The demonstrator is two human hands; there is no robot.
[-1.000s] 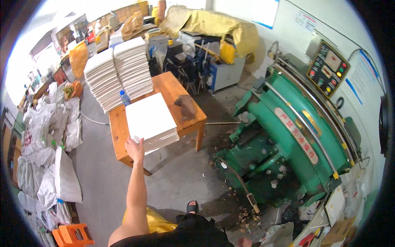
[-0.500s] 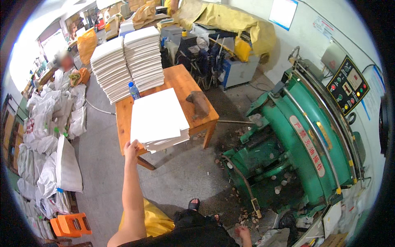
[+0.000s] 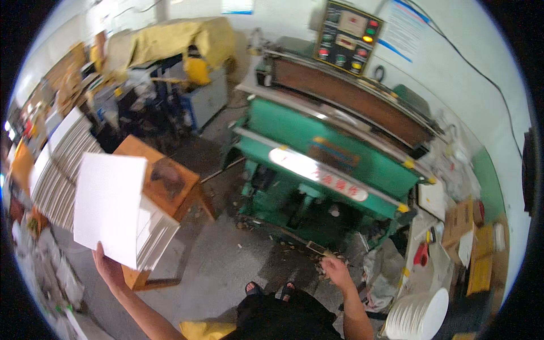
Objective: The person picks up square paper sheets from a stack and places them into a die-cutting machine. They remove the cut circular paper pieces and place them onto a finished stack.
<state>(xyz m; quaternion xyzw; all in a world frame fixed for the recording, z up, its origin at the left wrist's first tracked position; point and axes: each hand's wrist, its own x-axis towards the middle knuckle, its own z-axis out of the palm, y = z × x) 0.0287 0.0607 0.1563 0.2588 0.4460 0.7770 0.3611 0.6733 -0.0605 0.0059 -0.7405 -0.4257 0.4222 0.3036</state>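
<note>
My left hand (image 3: 109, 266) grips the lower edge of a white board sheet (image 3: 107, 201), thumb on its upper face. The sheet is tilted and partly covers a low stack of white sheets (image 3: 158, 235) on a wooden table (image 3: 139, 148). My right hand (image 3: 338, 272) hangs in front of a green machine (image 3: 283, 124), near the end of its low lever. Its fingers are loosely bent and somewhat blurred, with nothing visible in them.
Taller stacks of white sheets (image 3: 62, 156) stand at the left, and a dark brown object (image 3: 168, 177) lies on the table. A control panel (image 3: 348, 37) rises above the machine. At the right are a side bench with red-handled scissors (image 3: 421, 254), white discs (image 3: 416, 317) and cardboard boxes (image 3: 458, 218).
The view has swung right toward the machine. The top sheet has shifted off the stack's alignment in my left hand. My right hand has come up and forward from the lower edge.
</note>
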